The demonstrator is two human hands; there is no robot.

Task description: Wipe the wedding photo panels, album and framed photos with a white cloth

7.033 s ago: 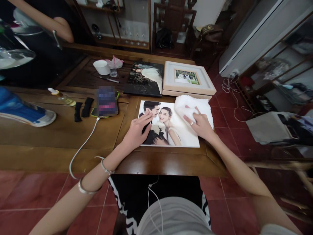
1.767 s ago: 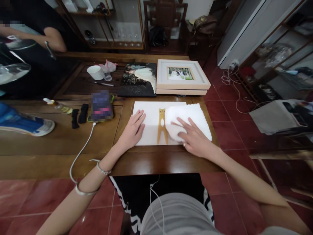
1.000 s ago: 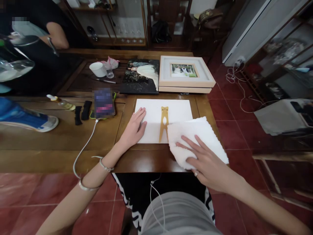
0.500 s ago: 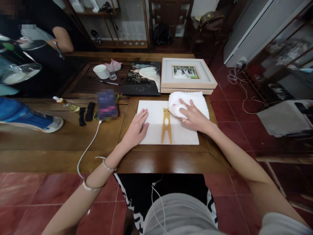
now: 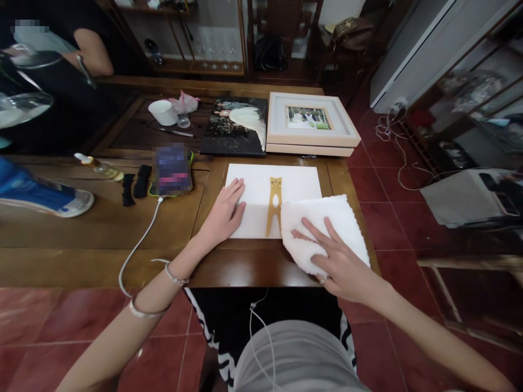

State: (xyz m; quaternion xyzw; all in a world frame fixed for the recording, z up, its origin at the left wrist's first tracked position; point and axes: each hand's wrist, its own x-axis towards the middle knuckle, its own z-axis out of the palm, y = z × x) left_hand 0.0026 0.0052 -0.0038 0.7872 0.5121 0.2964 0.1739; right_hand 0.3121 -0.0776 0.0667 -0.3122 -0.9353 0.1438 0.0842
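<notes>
A flat white board [image 5: 251,209] lies on the wooden table in front of me. My left hand [image 5: 229,209] rests on the board's left side, fingers stretched out, with nothing in it. On the middle of the board is a yellow, flat, clip-shaped piece [image 5: 275,201] with a small animal-like head and two legs. My right hand [image 5: 335,256] holds a white towel [image 5: 343,218] from above, fingers spread over the cloth. The towel covers the board's lower right corner and reaches the table's front edge.
Behind the board lie a dark photo panel [image 5: 237,128] and light wooden picture frames [image 5: 343,120]. To the left are a phone on a white cable [image 5: 141,239], a dropper bottle [image 5: 102,167], a blue packet [image 5: 36,188] and a white cup [image 5: 163,111]. Another person's arm [image 5: 93,51] is at far left.
My right hand has drawn the towel from the board's upper right down toward me, past its lower right corner. My left hand stays on the board.
</notes>
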